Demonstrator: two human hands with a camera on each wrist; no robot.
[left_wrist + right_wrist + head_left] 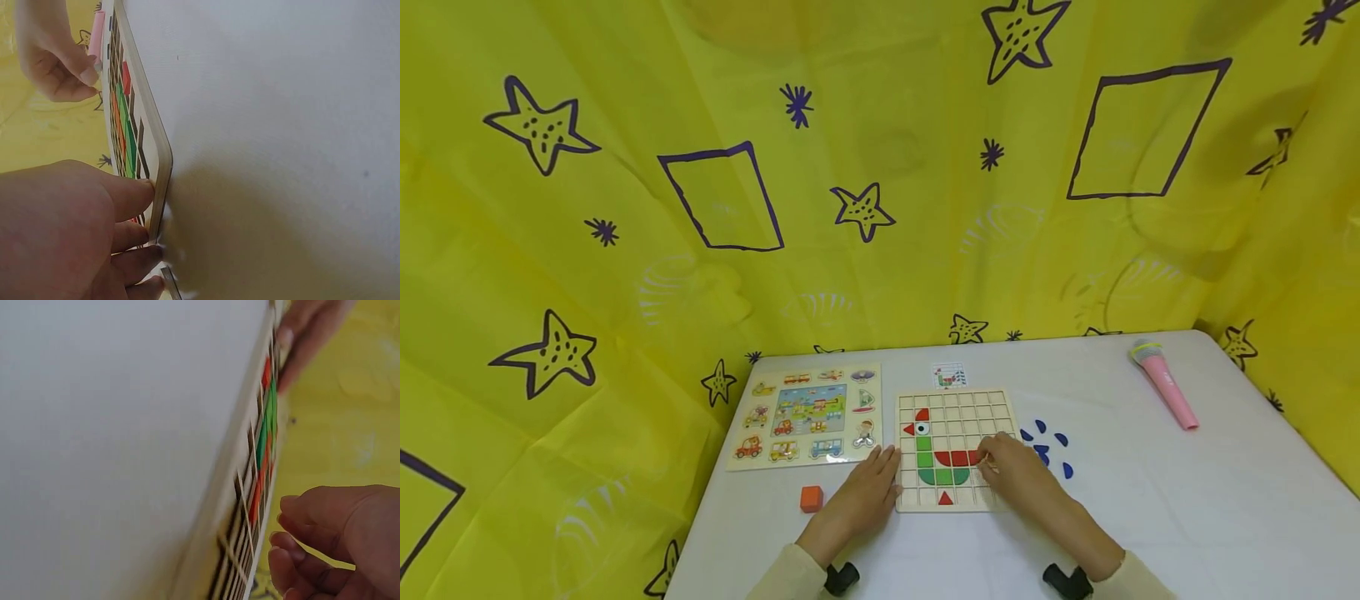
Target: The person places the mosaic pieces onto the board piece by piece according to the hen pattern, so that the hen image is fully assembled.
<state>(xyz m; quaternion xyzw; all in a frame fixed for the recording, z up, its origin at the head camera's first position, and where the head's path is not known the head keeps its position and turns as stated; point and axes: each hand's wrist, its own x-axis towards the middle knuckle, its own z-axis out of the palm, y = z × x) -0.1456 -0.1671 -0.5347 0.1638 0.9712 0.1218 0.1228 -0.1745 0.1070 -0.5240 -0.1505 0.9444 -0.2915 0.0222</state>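
- Showed the grid board (958, 418) flat on the counter (1150, 517), between left hand (865, 490) and right hand (1021, 473); squarish, without an evident long axis.
- Showed the red row (957, 458) with long axis left to right, just left of the right fingers (286, 565), nearer to these than to the left hand.
- Pointed left with the red beak triangle (909, 429), far from the near edge.
- Showed blue pieces (1061, 438) near, and right of, the right hand.
- Touched the board's left edge with nearly straight left fingers (139, 262).
- Bent the right fingers, tips close together; could not tell of any piece between.
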